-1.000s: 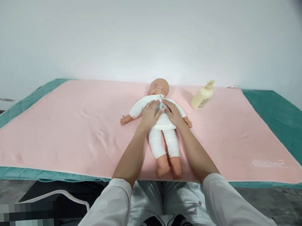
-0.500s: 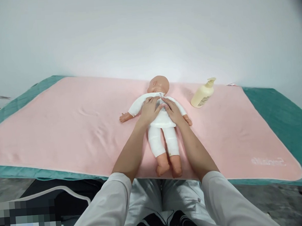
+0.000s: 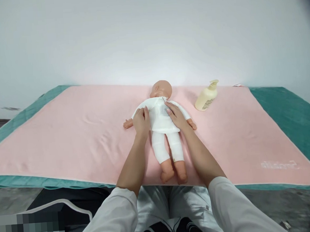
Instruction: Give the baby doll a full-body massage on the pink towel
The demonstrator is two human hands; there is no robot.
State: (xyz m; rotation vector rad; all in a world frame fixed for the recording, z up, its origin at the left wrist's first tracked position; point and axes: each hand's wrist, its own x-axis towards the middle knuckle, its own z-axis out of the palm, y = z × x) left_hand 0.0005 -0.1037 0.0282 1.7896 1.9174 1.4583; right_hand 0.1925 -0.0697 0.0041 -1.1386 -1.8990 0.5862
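A baby doll (image 3: 162, 124) in white lies on a pink mat, its back up and its bald head turned to one side. My left hand (image 3: 141, 119) is at the left side of its torso, over the doll's upper arm. The fingers there are curled in and the thumb is close to them; what they hold, if anything, is hidden. Flat on the right side of the doll's upper back rests my right hand (image 3: 177, 115), fingers stretched out. Part of a grey patch on the white back shows beside the right fingertips.
Right of the doll, a pale yellow pump bottle (image 3: 206, 97) stands on the pink mat (image 3: 92, 134). Beneath the mat lies a green padded cover (image 3: 290, 120). A white wall (image 3: 149, 35) rises behind. A pale cable (image 3: 62, 202) curves below the table at the left.
My left hand has moved off the middle of the doll's back to its left side, and its fingers have curled. My right hand has stayed on the back. The view has shifted slightly.
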